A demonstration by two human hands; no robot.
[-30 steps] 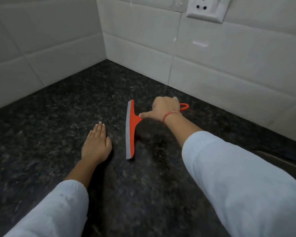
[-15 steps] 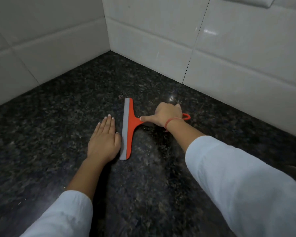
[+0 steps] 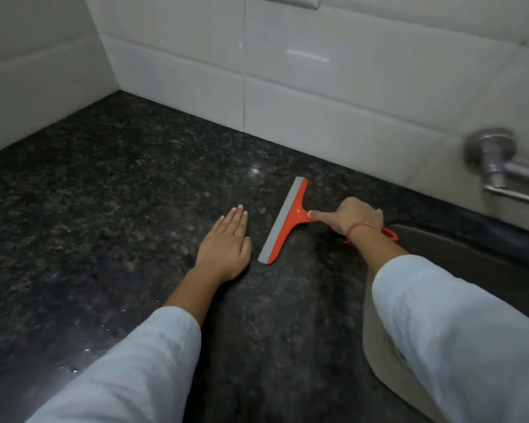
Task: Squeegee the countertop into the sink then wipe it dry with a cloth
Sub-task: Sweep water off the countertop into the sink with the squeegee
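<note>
An orange squeegee (image 3: 287,221) with a grey rubber blade lies blade-down on the dark speckled granite countertop (image 3: 119,193). My right hand (image 3: 353,219) grips its handle, the index finger stretched along the neck toward the blade. The handle's loop end sticks out behind my wrist, over the sink's rim. My left hand (image 3: 226,245) rests flat on the counter, palm down, fingers together, just left of the blade and apart from it. The sink (image 3: 440,248) lies at the right, partly hidden by my right sleeve. No cloth is in view.
White tiled walls meet in a corner at the back left. A metal tap (image 3: 498,166) juts from the wall at the right above the sink. A socket plate (image 3: 287,0) sits at the top edge. Small water drops (image 3: 104,331) glisten near my left sleeve.
The squeegee and my right hand have slid right across the counter toward the sink, which has come into view with the tap. My left hand stays flat beside the blade.
</note>
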